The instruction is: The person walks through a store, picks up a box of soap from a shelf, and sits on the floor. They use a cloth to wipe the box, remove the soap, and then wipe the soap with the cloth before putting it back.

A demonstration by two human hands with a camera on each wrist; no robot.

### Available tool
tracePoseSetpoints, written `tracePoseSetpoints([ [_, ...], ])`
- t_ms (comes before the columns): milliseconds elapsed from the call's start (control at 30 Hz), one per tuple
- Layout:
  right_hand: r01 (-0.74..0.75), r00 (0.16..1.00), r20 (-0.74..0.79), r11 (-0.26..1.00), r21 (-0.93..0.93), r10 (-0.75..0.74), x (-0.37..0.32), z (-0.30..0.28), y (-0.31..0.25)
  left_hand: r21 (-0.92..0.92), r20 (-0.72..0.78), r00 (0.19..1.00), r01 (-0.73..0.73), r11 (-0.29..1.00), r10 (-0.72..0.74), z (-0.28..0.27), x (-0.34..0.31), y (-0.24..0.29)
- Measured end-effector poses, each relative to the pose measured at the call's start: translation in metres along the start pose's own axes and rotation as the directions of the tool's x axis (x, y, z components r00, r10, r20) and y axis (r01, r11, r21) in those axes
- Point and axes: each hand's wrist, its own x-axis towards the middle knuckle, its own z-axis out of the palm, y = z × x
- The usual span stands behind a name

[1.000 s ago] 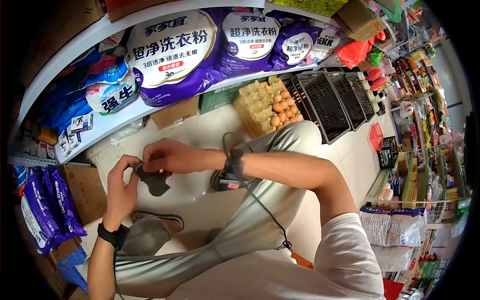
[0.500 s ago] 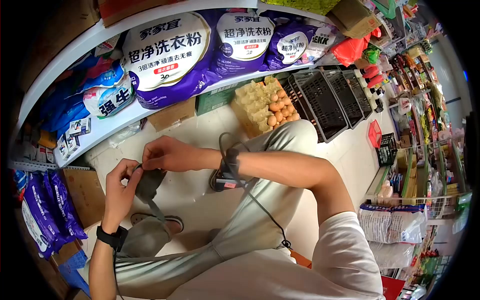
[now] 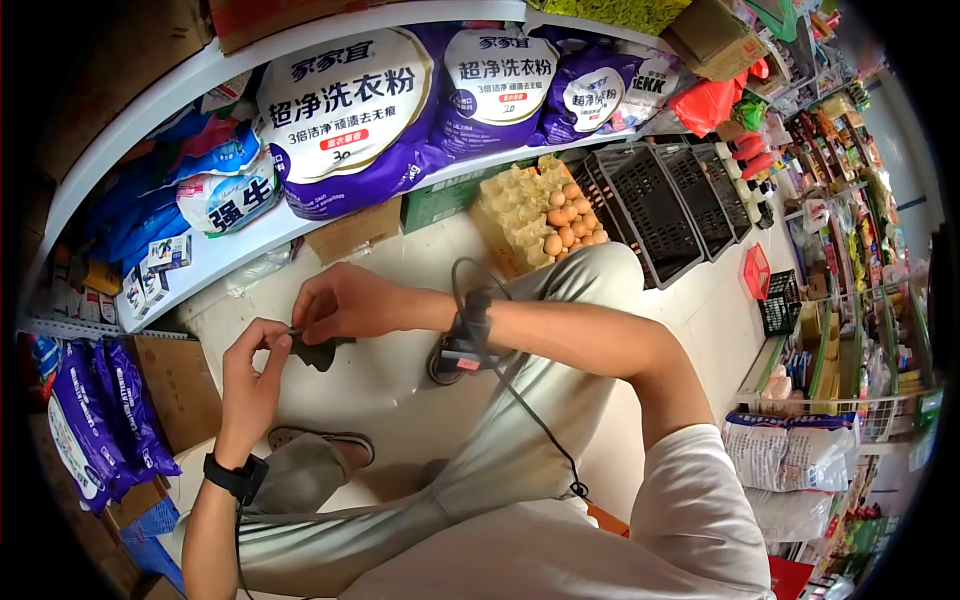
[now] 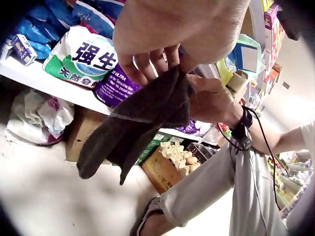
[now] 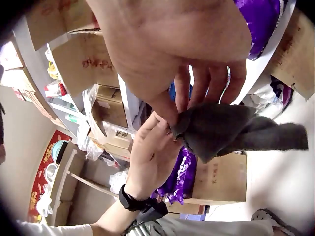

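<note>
A dark grey-green cloth [image 3: 318, 354] hangs between the two hands in the head view, above the floor. The left hand [image 3: 252, 380] pinches its edge between thumb and fingers. Close beside it, the right hand [image 3: 352, 303] pinches the same edge, the fingertips of both hands nearly touching. In the left wrist view the cloth [image 4: 142, 118] droops in two uneven strips below the left hand [image 4: 179, 29]. The right wrist view has the cloth [image 5: 221, 130] trailing sideways from the right hand [image 5: 182, 54].
A shelf [image 3: 215, 262] holds purple washing powder bags [image 3: 350, 110]. Below it stand a carton of eggs [image 3: 570, 225] on trays and black crates [image 3: 650, 210]. Purple packs [image 3: 100, 420] lie at the left. The person's knees and sandalled feet are under the arms.
The cloth hung lower and longer half a second ago; now it looks bunched and shorter below the fingers. Both hands have shifted slightly right in the head view, still at its edge.
</note>
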Motion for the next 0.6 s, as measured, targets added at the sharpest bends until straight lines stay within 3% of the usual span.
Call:
tracePoseSetpoints([
  [67,0.000,0.999,0.034,0.996,-0.088,0.003,-0.002,-0.001,-0.001,0.004,-0.006,1.000,0.000,1.000,0.000,0.000,0.001,0.000],
  [267,-0.061,0.998,0.011,0.995,-0.078,0.062,-0.001,0.004,0.002,0.001,-0.029,0.999,-0.025,1.000,0.025,-0.001,0.004,-0.003],
  [367,0.027,0.999,0.036,0.993,-0.111,-0.023,0.001,-0.001,0.012,0.004,-0.025,0.999,-0.022,1.000,0.022,-0.002,0.002,-0.002],
  [600,0.011,1.000,-0.008,0.955,-0.298,-0.014,0.003,0.001,0.023,0.015,-0.037,0.998,0.050,0.999,-0.049,-0.003,0.002,-0.010],
])
